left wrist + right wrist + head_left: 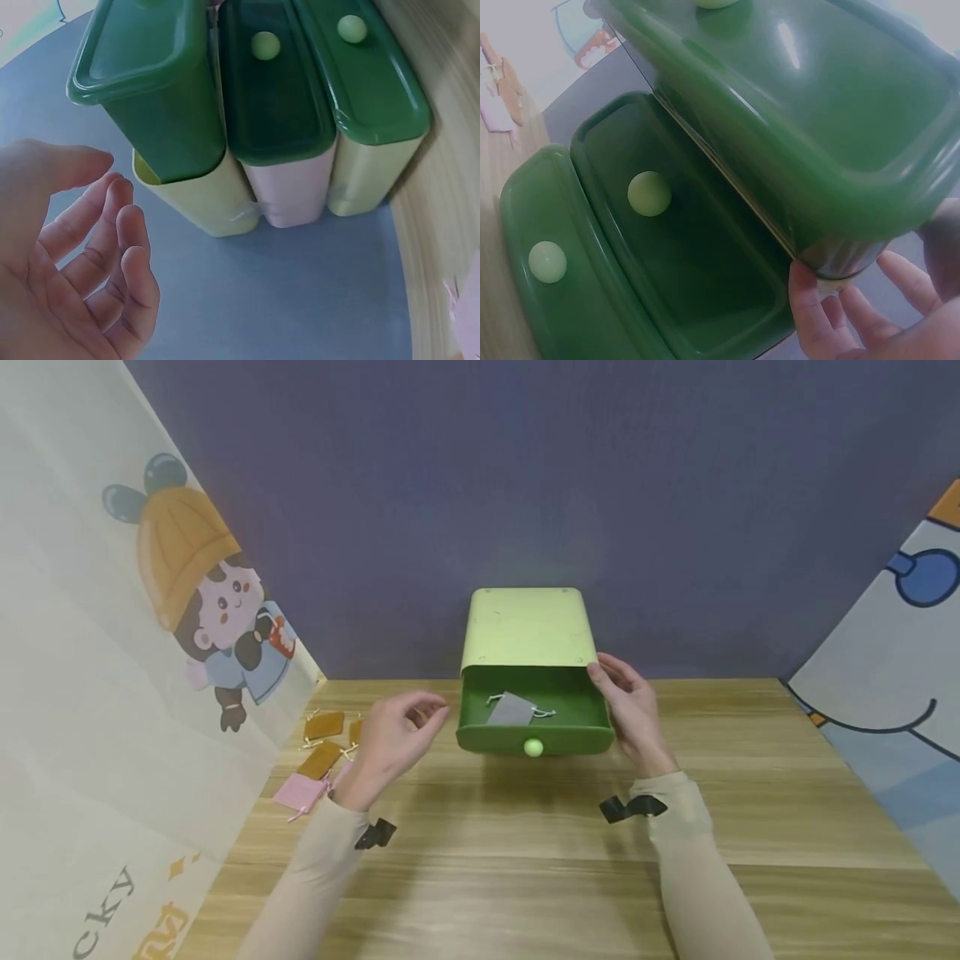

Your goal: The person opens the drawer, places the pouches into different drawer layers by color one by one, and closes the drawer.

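Top drawer [480, 741] pulled out, a grey pouch [512, 711] lying inside.
The left hand [393, 739], fingers loosely bent and grasping nothing, is just left of the drawer; the right hand [633, 714] grips the right front edge of the pale green casing [529, 628]. Orange-brown pouches [320, 760] and pink pouches [300, 792] lie on the wooden surface [480, 885], some partly behind the left hand.
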Action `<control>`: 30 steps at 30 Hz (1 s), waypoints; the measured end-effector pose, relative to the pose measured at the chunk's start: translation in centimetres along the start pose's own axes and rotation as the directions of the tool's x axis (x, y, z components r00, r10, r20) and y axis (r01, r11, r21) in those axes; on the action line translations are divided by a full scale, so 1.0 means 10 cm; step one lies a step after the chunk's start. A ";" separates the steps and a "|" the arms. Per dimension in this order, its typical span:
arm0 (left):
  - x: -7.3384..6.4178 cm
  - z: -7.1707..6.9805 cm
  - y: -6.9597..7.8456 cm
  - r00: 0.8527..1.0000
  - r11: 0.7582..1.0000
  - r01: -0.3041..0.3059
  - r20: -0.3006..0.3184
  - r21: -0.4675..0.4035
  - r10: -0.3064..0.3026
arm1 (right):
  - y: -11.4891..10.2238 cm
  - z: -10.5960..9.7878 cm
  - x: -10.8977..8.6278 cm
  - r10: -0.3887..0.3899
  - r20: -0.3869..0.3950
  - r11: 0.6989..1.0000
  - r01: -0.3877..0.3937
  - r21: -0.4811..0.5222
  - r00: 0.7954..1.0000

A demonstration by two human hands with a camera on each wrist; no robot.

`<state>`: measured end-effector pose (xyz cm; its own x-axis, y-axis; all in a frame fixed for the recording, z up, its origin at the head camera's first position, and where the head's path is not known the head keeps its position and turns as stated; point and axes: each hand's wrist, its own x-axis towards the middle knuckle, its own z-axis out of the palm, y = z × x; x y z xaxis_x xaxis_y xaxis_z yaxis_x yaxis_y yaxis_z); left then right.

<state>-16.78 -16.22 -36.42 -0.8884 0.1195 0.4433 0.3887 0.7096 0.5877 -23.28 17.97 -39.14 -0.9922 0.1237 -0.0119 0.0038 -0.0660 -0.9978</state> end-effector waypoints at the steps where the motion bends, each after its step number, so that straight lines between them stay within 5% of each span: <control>1: -0.01 -0.01 -0.02 1.000 1.000 -0.003 0.001 0.012 0.003 | 0.00 0.00 0.00 -0.001 0.001 1.000 0.001 -0.003 1.000; 30: -0.43 -0.18 -0.51 0.985 0.979 0.147 0.068 0.138 -0.158 | 0.01 0.01 0.00 -0.004 -0.005 1.000 0.004 0.001 1.000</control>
<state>-14.48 -21.60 -40.06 -0.9532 0.0532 0.2975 0.2160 0.8084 0.5476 -23.27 17.88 -39.27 -0.9917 0.1285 -0.0080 -0.0005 -0.0660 -0.9978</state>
